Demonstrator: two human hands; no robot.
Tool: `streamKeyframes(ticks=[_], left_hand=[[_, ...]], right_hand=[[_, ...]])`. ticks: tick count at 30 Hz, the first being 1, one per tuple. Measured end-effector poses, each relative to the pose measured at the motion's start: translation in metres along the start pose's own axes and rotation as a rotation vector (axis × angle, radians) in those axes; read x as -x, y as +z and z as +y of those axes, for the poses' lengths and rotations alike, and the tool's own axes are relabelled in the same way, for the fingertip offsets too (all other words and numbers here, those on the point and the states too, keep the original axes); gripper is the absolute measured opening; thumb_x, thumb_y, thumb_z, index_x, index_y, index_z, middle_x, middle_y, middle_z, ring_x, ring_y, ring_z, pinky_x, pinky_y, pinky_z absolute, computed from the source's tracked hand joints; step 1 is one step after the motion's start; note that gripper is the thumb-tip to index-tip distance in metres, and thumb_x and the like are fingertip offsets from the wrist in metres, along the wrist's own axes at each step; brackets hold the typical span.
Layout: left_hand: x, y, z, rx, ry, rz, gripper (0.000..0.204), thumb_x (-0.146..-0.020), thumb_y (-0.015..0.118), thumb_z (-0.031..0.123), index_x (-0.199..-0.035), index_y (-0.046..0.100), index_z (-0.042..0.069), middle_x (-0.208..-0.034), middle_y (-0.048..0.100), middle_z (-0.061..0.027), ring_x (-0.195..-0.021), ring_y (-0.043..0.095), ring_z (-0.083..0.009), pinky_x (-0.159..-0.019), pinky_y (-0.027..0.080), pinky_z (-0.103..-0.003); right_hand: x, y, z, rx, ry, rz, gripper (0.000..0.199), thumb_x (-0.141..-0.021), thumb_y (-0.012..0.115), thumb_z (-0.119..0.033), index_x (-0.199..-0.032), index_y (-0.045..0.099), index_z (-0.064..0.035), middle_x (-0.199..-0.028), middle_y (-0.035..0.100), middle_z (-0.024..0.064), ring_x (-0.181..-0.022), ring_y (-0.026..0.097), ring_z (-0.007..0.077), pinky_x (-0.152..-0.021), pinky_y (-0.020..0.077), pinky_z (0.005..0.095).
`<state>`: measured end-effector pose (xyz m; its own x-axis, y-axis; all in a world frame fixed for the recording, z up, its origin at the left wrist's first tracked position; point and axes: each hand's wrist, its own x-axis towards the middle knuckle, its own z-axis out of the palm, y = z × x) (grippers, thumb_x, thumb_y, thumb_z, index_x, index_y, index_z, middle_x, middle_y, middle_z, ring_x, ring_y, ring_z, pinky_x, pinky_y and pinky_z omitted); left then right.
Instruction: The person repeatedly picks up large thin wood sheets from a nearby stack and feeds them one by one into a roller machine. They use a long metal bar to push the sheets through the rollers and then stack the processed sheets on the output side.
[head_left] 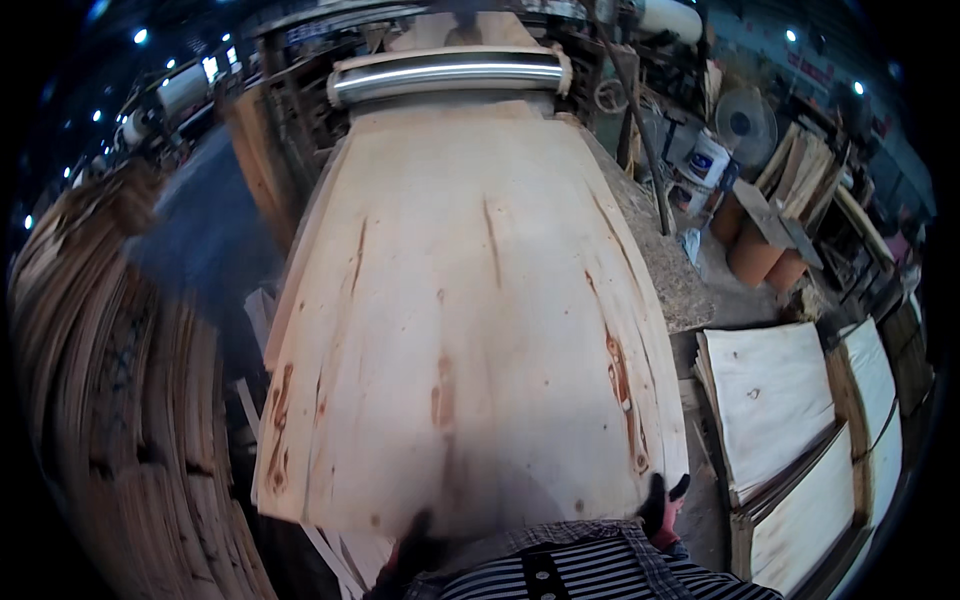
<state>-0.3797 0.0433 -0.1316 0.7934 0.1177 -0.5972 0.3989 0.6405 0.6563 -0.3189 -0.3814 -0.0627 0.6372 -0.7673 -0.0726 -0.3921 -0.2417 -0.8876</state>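
Pale wood sheet [510, 350] lies ahead of both hands, long axis running toward the metal roller [450, 78]. The right hand [664, 510] is by its near right corner, the left hand [415, 550], blurred, by the near edge; how far either grip closes, or on what, I cannot tell.

Before me lies the wood sheet [520, 300]; clocked from its middle, the roller [450, 80] is at twelve o'clock, fan [746, 122] and bucket [705, 160] at two, sheet stacks [775, 385] at four, piled wood [130, 410] at eight
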Motion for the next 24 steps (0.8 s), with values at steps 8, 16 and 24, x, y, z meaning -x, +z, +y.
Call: streamKeyframes(ticks=[8, 16, 24], left_hand=[[-0.079, 0.052, 0.079, -0.433, 0.109, -0.004, 0.057, -0.082, 0.055, 0.035, -0.124, 0.038, 0.000, -0.124, 0.043, -0.0179, -0.115, 0.040, -0.0297, -0.098, 0.031, -0.041], [-0.149, 0.176, 0.256, -0.168, 0.254, -0.643, 0.065, -0.082, 0.042, 0.052, -0.121, 0.039, 0.000, -0.121, 0.040, -0.0175, -0.113, 0.036, -0.0291, -0.096, 0.027, -0.044], [-0.182, 0.043, 0.259, -0.957, 0.353, -0.158, 0.043, -0.086, 0.047, 0.036, -0.104, 0.055, -0.003, -0.090, 0.062, -0.0152, -0.084, 0.060, -0.0269, -0.076, 0.048, -0.033]], right_hand=[[-0.090, 0.085, -0.116, 0.095, -0.193, 0.116, 0.056, -0.088, 0.045, -0.037, -0.134, 0.031, -0.0082, -0.141, 0.023, 0.0108, -0.129, 0.012, 0.0285, -0.105, 0.0117, 0.0381], [-0.154, 0.209, -0.185, -0.016, -0.344, -0.009, 0.072, -0.080, 0.058, -0.039, -0.138, 0.021, -0.0176, -0.141, 0.009, 0.0232, -0.131, 0.008, 0.0371, -0.105, 0.0154, 0.0430], [-0.064, 0.218, -0.232, 0.480, -0.904, -0.279, 0.073, -0.069, 0.065, -0.020, -0.132, 0.031, -0.0040, -0.137, 0.024, 0.0228, -0.126, 0.021, 0.0396, -0.105, 0.0131, 0.0487]])
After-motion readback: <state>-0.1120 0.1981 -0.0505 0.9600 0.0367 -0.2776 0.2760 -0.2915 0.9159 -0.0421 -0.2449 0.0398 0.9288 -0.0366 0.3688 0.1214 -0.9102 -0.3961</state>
